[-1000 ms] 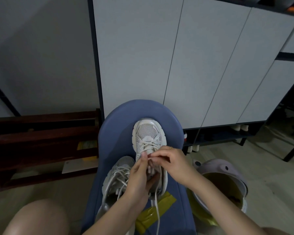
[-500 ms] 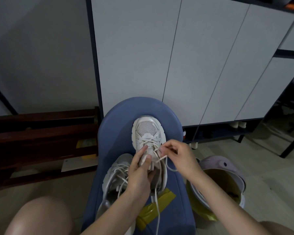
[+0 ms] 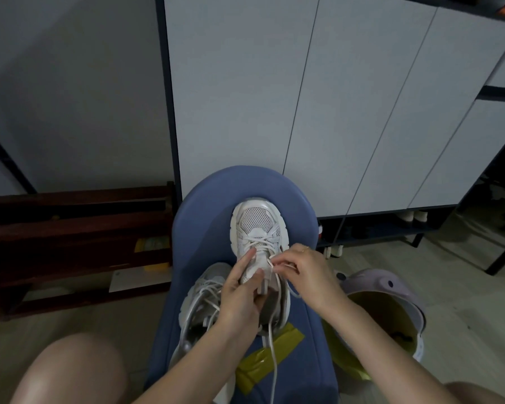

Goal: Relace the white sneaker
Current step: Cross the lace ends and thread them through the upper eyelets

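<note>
With the white sneaker (image 3: 258, 243) toe-up on the blue seat (image 3: 204, 217), the left hand (image 3: 242, 298) grips its tongue while the right hand (image 3: 301, 275) pinches the lace (image 3: 271, 339), which could slip and unthread.

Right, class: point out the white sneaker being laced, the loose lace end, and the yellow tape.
white sneaker (image 3: 256, 219): head view, mesh toe panel.
loose lace end (image 3: 274, 357): head view, strand hanging below the heel.
yellow tape (image 3: 286, 339): head view, upper strip on the blue seat.
</note>
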